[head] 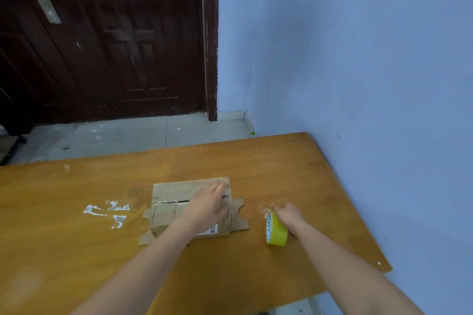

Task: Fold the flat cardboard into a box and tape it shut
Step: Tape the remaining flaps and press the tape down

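A brown cardboard box [179, 208] sits low and flattened near the middle of a wooden table [76, 212], its long side running left to right. Its two top flaps meet along a seam that crosses the upper face, and the seam gapes slightly as a dark slit. The cardboard is worn and creased, with glossy streaks on the top that look like old clear tape. A side flap with a rounded notch sticks out flat on the table at the right end, and a similar notched flap juts out at the lower left. A white label [212, 229] shows on the near face, partly hidden by the forearm.

The left hand [208, 206] lies palm down on the right part of the box top, fingers stretched flat across the seam, pressing rather than gripping.

The right hand [289, 213] is on a yellow tape roll [276, 231], which stands on edge on the table just right of the box, apart from it. The fingers curl over the top of the roll, and a blurred clear strip seems to lift from it toward the box; how tightly the hand holds the roll I cannot tell.

White paint smears [107, 211] mark the table left of the box.
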`<move>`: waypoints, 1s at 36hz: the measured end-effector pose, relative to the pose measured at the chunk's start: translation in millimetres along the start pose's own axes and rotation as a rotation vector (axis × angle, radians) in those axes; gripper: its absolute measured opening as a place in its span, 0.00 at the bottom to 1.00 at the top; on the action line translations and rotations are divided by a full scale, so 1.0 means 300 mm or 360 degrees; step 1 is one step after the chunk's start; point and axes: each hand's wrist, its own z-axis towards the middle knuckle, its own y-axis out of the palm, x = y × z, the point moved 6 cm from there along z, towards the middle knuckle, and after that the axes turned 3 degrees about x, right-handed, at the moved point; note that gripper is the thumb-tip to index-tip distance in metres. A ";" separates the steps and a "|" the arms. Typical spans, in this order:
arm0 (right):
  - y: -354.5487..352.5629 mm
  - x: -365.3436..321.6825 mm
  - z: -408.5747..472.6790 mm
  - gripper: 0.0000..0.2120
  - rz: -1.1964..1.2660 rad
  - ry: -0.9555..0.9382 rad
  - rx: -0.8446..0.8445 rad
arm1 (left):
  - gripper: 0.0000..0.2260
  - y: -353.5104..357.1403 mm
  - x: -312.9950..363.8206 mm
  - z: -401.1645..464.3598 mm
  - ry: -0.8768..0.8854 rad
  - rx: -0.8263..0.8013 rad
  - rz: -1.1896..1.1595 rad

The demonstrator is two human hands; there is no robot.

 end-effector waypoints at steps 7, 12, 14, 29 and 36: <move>0.003 -0.029 0.034 0.08 0.0229 0.0063 -0.0166 | 0.19 0.055 0.043 -0.023 -0.0022 0.0140 0.0101; -0.015 -0.056 0.075 0.17 0.0202 0.0087 -0.0174 | 0.17 0.046 0.139 -0.048 0.0088 0.0245 0.0092; -0.003 -0.062 0.103 0.17 0.0051 0.0077 -0.0218 | 0.15 0.044 0.197 -0.052 0.0238 0.0278 0.0048; 0.079 -0.059 0.178 0.15 -0.0416 0.0069 -0.0175 | 0.11 0.311 0.281 0.060 0.0084 -0.0301 -0.0094; 0.085 -0.043 0.173 0.13 -0.0204 0.0028 -0.0079 | 0.06 0.367 0.193 0.108 -0.0455 -0.0441 -0.0405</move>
